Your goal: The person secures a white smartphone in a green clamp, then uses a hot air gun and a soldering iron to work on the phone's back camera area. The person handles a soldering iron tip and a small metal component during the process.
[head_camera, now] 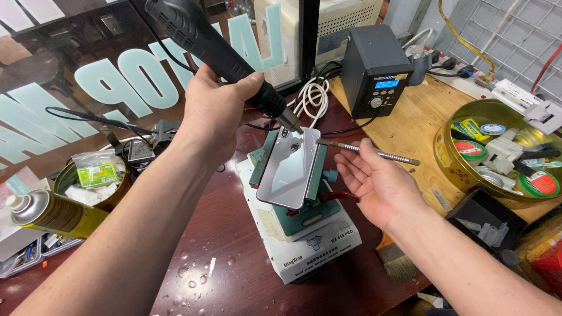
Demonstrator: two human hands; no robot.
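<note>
Nearest me, water drops bead on the dark red, glossy table [234,275]. A white box [310,243] with blue print on its near face sits at the middle, carrying a green clamp stand [304,213]. The phone [290,172] lies back-up in that stand, its shiny silver-white back tilted toward me, gripped at both long sides.

At the near left a yellow spray can [55,213] with a grey top lies slanted, beside a round green tin [117,187] holding a small green-labelled packet [96,174]. At the near right a brush [398,263] with pale bristles and a black tray [486,219] rest at the table's edge.

My left hand [216,111] is wrapped tight around the black, ribbed heat gun [216,47], its metal nozzle just over the phone's far end. My right hand [374,181] is half open, palm up, with a thin knurled metal tool [374,153] pinched at the fingertips, its tip pointing left at the phone's far corner.

To the right, on pale wood, a round gold tin [462,169] holds tape rolls with green and red labels. Farther back stands a dark grey control box [374,67] with a blue lit display and a round knob. At the far left is a glass pane [88,76] bearing large pale blue mirrored letters.
</note>
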